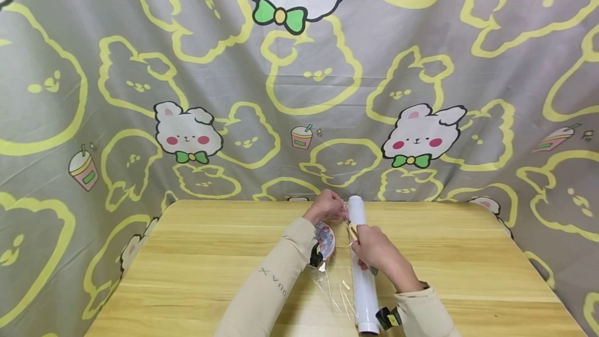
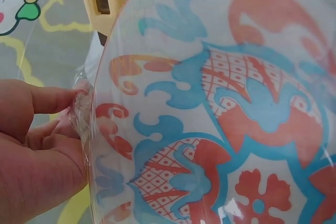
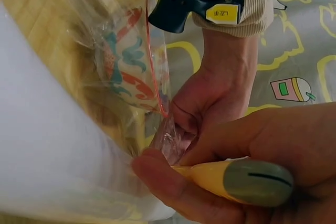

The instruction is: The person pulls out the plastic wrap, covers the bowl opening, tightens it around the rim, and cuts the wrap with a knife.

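My left hand pinches bunched clear cling film beside the far rim of a bowl. That bowl has a red and blue floral pattern, and film stretches over it in the left wrist view. My right hand grips a yellow utility knife with a grey end. Its front part points toward the film near the left hand. The white cling film roll lies lengthwise just right of the bowl, partly beneath the right hand. Whether the blade touches the film is not clear.
A wooden table carries everything. Behind it and at the sides hangs a grey cloth with cartoon rabbits and yellow outlines. Loose clear film spreads between the bowl and the roll. Both wrists wear black camera mounts.
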The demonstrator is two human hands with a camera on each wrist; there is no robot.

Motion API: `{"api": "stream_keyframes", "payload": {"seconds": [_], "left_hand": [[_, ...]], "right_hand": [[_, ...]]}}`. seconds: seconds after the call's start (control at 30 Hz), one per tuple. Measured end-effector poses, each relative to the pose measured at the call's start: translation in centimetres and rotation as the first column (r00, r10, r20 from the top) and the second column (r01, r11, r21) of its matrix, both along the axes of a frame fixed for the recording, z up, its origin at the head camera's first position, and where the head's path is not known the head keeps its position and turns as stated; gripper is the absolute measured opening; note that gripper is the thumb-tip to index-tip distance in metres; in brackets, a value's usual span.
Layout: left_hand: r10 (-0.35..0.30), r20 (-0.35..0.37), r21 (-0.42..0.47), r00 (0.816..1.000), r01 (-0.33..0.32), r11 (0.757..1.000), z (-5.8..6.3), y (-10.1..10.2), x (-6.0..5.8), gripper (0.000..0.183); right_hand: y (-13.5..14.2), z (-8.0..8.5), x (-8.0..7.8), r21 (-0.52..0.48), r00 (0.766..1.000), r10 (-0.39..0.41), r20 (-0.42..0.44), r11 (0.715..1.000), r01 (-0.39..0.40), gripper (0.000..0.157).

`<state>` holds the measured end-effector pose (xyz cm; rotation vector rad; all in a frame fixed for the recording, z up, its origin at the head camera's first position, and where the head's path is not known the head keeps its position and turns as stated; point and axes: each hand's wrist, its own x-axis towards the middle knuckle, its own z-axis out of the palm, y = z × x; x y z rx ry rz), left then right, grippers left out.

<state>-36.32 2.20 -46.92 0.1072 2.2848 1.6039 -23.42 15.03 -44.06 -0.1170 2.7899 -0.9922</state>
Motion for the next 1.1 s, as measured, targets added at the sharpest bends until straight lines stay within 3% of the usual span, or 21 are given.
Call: {"api": "stream_keyframes", "payload": {"seconds": [0.43, 0.73, 1.1], "left_hand": [[-0.024, -0.03, 0.028, 0.999, 0.025, 0.999, -0.1, -0.3, -0.1, 0.024], [-0.023, -0.008, 0.06, 1.0, 0.024, 0.998, -0.1, -0.2, -0.1, 0.024], [-0.013, -0.049, -0.013, 0.999, 0.012, 1.0, -0.2, -0.1, -0.3, 0.023]], "right_hand": [[0.0, 0.4, 1.5, -0.007, 1.0, 0.027, -0.013, 1.0, -0.027, 0.017], [0.1, 0.4, 2.5, -0.004, 0.999, 0.039, -0.008, 0.999, -0.039, 0.016], [0.3, 0.5, 3.5, -0.047, 0.998, 0.07, -0.003, 0.996, -0.07, 0.02]]}}
